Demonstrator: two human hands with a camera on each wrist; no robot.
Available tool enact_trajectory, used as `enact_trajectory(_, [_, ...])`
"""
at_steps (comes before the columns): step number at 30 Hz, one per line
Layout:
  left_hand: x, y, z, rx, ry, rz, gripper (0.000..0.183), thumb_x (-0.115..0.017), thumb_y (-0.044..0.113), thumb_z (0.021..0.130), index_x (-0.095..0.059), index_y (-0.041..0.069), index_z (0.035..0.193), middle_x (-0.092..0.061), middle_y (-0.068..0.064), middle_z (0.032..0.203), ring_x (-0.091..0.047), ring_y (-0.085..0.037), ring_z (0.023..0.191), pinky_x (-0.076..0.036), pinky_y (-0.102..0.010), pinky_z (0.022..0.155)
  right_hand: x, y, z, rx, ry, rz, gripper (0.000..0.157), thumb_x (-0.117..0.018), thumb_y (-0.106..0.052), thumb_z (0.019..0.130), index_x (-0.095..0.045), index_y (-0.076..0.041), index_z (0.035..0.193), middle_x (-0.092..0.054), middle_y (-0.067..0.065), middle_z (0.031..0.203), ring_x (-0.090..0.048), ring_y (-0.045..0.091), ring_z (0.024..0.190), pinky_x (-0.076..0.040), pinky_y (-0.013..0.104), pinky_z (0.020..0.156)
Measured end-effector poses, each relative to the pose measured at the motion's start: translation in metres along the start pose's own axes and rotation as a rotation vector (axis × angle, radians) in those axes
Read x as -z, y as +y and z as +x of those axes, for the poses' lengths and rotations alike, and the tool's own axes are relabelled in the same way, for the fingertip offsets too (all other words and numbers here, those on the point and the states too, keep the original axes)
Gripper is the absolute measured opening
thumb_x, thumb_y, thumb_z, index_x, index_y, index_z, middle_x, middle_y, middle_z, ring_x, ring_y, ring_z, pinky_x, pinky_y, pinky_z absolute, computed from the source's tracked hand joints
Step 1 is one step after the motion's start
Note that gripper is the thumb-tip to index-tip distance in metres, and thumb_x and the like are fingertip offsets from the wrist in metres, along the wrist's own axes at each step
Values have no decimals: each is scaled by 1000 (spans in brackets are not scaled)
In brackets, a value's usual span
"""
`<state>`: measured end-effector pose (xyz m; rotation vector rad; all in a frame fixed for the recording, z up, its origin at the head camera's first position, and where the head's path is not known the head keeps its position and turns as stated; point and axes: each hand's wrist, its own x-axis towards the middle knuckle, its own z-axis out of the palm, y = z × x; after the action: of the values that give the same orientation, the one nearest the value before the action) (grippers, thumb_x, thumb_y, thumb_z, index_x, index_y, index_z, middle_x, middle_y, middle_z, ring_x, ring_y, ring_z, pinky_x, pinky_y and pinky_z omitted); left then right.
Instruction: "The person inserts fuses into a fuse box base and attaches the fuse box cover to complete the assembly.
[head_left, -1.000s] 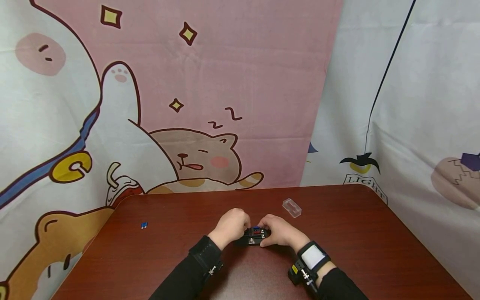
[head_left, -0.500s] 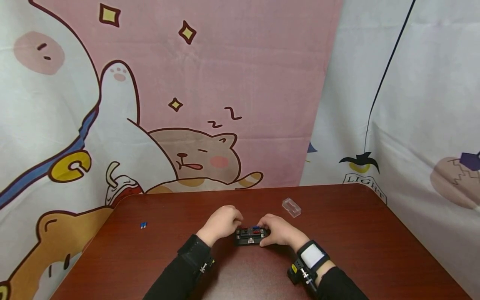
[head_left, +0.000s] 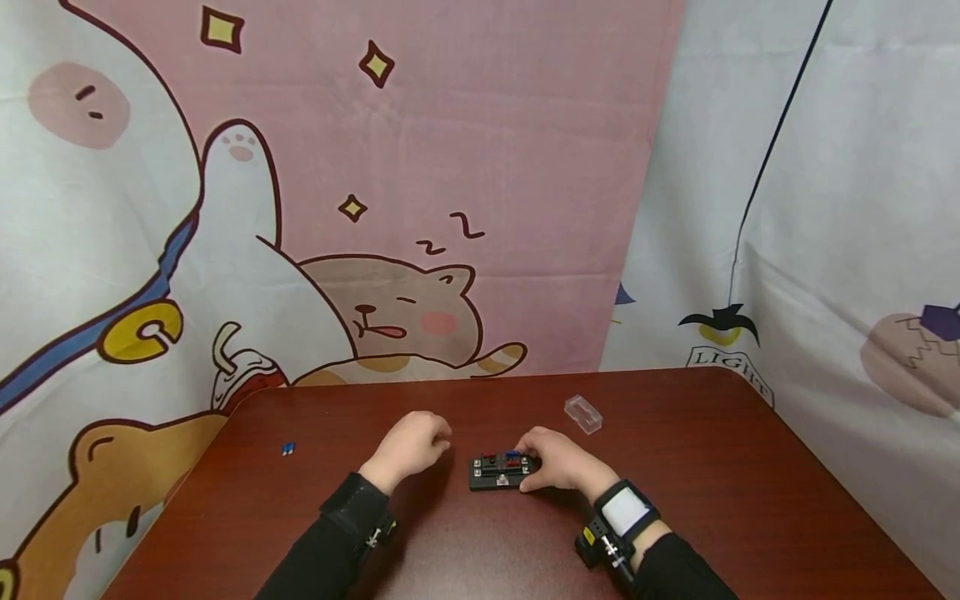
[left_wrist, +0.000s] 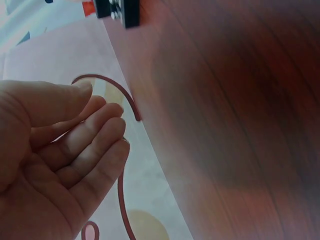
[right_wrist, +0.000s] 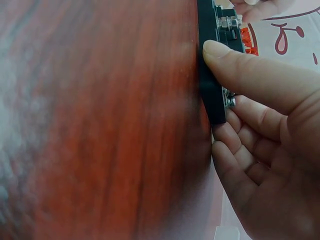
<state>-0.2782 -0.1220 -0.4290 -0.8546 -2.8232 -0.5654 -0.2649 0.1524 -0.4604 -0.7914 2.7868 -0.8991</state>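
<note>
A black fuse block (head_left: pixel 500 472) with metal screw terminals and red and blue blade fuses in its top lies on the table, long side toward me. My right hand (head_left: pixel 558 462) grips its right end; in the right wrist view the thumb (right_wrist: pixel 235 62) presses the near side while the fingers curl behind the end. To the left, apart from the block, my left hand (head_left: pixel 411 448) is over the table. Its fingers (left_wrist: pixel 95 150) are loosely bent with nothing between them in the left wrist view, where a black corner of the block (left_wrist: pixel 131 12) shows at the top.
Two small blue pieces (head_left: pixel 288 449) resembling blade fuses lie at the table's left side. Behind my right hand sits a clear plastic cover (head_left: pixel 583 415). The brown wooden table (head_left: pixel 675 467) reaches back to a printed cloth (head_left: pixel 525 167).
My left hand has drawn back from the fuse block and moved left, uncovering the block's left end. The right hand keeps its grip in the same place.
</note>
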Motion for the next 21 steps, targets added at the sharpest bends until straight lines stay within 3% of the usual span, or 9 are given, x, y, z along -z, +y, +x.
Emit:
enact_trajectory(11, [16, -28, -16, 86, 65, 52, 10, -78, 3, 81, -74, 2, 90, -70, -6, 87, -66, -25, 85, -53, -43, 80, -1, 2, 2, -15, -1, 9, 38, -89, -19, 72, -67, -11, 102, -58, -1, 97, -56, 17, 89, -48, 43, 84])
enact_trajectory(21, [35, -58, -33, 149, 70, 95, 10, -77, 1, 81, -73, 3, 90, -69, -7, 87, -64, -25, 83, -53, -45, 79, -1, 2, 2, -13, -2, 3, 38, -89, -18, 72, -67, -11, 102, -58, -2, 98, -56, 17, 89, -48, 43, 84])
